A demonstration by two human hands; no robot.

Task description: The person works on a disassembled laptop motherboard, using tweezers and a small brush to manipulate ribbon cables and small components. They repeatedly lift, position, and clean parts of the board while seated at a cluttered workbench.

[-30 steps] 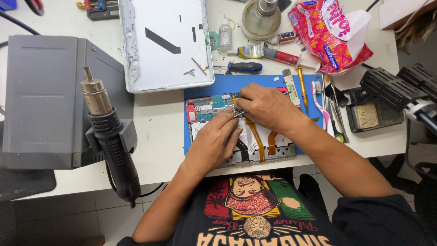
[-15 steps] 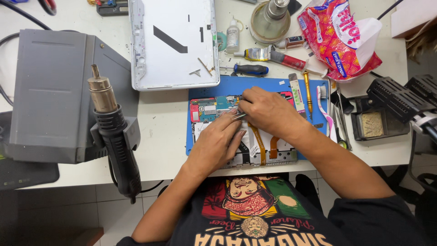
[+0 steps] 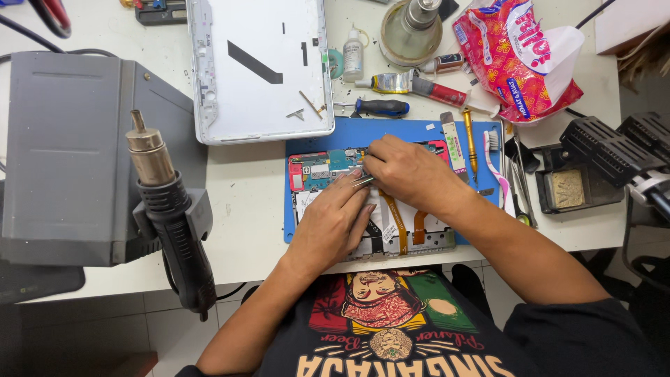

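An opened tablet (image 3: 315,183), its circuit board and orange flex cables bare, lies on a blue work mat (image 3: 419,130) at the front of the white bench. My left hand (image 3: 333,225) rests flat on the tablet's lower half, fingers pressing near the board. My right hand (image 3: 407,171) is closed around a thin metal tool, likely tweezers (image 3: 362,181), whose tip touches the board between both hands. The tablet's white back cover (image 3: 262,66) lies apart behind the mat.
A grey hot-air station (image 3: 66,153) with its black heat gun (image 3: 171,216) stands at left. Behind the mat lie a screwdriver (image 3: 380,107), glue tube (image 3: 405,84), small bottle (image 3: 354,56) and red tissue pack (image 3: 520,52). Brushes and picks (image 3: 492,164) lie right; black holder (image 3: 572,185) beyond.
Both hands stay on the tablet in nearly the same spot; only the camera view has shifted slightly. My right hand's fingers have moved a little over the board.
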